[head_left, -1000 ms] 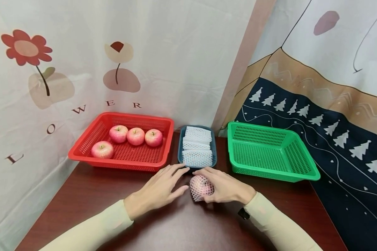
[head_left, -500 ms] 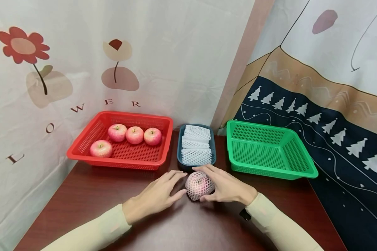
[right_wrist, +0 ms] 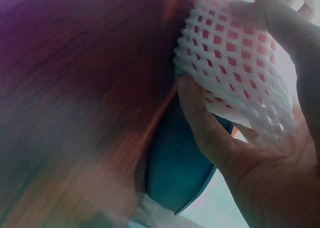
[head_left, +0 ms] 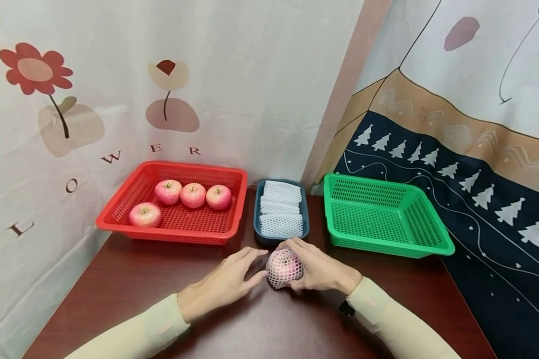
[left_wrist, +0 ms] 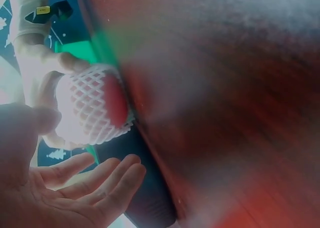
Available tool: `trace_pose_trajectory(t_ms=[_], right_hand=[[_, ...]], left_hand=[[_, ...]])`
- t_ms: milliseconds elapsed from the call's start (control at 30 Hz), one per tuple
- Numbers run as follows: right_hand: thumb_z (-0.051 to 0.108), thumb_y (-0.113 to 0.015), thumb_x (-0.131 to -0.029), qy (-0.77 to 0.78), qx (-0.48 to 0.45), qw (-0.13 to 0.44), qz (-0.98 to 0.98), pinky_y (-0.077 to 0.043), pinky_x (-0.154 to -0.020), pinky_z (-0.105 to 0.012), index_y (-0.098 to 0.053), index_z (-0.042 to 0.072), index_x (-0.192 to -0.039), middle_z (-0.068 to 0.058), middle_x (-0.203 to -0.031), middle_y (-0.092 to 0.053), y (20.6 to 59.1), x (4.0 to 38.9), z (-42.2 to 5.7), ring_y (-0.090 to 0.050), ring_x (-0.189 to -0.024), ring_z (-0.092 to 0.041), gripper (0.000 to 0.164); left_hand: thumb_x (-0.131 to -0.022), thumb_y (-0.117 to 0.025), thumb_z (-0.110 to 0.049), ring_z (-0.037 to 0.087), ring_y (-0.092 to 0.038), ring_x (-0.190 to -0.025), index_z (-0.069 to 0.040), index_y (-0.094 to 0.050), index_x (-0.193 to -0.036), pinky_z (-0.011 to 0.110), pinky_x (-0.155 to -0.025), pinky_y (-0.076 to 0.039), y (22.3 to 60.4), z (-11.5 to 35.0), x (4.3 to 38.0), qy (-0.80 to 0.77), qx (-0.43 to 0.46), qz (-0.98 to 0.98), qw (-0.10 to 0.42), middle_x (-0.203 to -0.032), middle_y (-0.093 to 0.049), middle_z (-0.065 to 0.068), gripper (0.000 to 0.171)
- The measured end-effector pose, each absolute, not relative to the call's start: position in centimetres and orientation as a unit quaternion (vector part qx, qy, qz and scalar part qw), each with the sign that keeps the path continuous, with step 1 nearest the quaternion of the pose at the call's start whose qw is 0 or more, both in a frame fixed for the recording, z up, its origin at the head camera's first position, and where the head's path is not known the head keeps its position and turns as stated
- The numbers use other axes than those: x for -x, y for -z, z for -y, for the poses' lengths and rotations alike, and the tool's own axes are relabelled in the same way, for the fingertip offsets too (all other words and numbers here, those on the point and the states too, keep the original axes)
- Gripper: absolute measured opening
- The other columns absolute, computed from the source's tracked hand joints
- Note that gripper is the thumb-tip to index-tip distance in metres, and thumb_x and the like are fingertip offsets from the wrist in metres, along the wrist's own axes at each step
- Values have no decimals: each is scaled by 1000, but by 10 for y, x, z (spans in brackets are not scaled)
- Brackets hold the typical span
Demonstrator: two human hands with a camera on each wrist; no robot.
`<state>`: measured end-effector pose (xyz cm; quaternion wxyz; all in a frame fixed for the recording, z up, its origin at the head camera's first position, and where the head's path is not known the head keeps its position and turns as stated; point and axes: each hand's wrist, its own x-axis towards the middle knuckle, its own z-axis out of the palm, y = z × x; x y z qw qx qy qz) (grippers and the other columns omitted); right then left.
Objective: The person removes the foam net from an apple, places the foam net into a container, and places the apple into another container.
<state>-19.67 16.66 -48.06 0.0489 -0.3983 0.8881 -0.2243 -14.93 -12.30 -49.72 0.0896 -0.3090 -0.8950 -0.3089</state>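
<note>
An apple in a white foam net (head_left: 284, 269) stands on the table just in front of the blue tray. My right hand (head_left: 322, 270) holds it from the right, thumb and fingers round the net in the right wrist view. Red skin shows through the mesh (right_wrist: 235, 53), and at one end the left wrist view shows a bare patch. To its left, my left hand (head_left: 226, 280) has its fingers extended and loosely spread. The left thumb lies close to the net; whether it touches is hard to tell.
Several bare apples (head_left: 145, 215) lie in a red basket (head_left: 175, 236) at the back left. White foam nets (head_left: 281, 225) fill the blue tray (head_left: 307, 227) at back centre. To the right is a green basket (head_left: 386, 248). Curtains hang behind the table.
The netted apple has shifted slightly left, and its net has turned a little. My right fingers loosened round it, then closed again. The left hand stays nearly in place.
</note>
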Motion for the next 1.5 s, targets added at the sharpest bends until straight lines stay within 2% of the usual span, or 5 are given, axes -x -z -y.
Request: trace_pose_trajectory(t_ms=[367, 700, 933, 1167, 1500], right_hand=[[22, -100, -83, 279, 375, 33, -884, -64, -108, -34, -55, 15, -151, 1, -140, -67, 478, 196, -175, -69, -123, -11, 82], [35, -101, -85, 334, 325, 35, -884, -65, -104, -32, -51, 22, -152, 6, -141, -68, 472, 194, -180, -70, -120, -9, 85], [41, -101, -85, 347, 319, 14, -882, -65, -102, -31, -51, 21, -152, 4, -138, -69, 473, 196, -183, -69, -119, -10, 86], [45, -102, -84, 358, 309, 17, -881, -64, -101, -30, -50, 23, -151, 4, -136, -69, 474, 194, -184, -70, -117, -11, 87], [46, -102, -84, 381, 317, 24, -868, -65, -98, -29, -51, 21, -151, 0, -132, -73, 470, 190, -177, -71, -116, -12, 87]], left_hand=[[-110, -80, -21, 30, -82, -123, -2, -74, -146, 48, -105, -70, 495, 119, 154, 312, 300, 897, 89, -138, -81, 15, 41], [-109, -79, -8, 22, -87, -101, -1, -81, -130, 36, -92, -72, 497, 116, 157, 341, 330, 875, 98, -119, -84, 14, 22], [-107, -86, -13, 22, -85, -106, -5, -77, -140, 36, -93, -72, 494, 112, 158, 381, 325, 856, 125, -126, -81, 10, 35], [-103, -92, -22, 24, -79, -128, -11, -72, -151, 42, -106, -69, 492, 106, 162, 383, 343, 842, 161, -141, -78, 5, 54], [-100, -96, -27, 18, -71, -140, -18, -65, -162, 42, -113, -67, 484, 103, 160, 405, 361, 829, 135, -155, -69, 1, 70]])
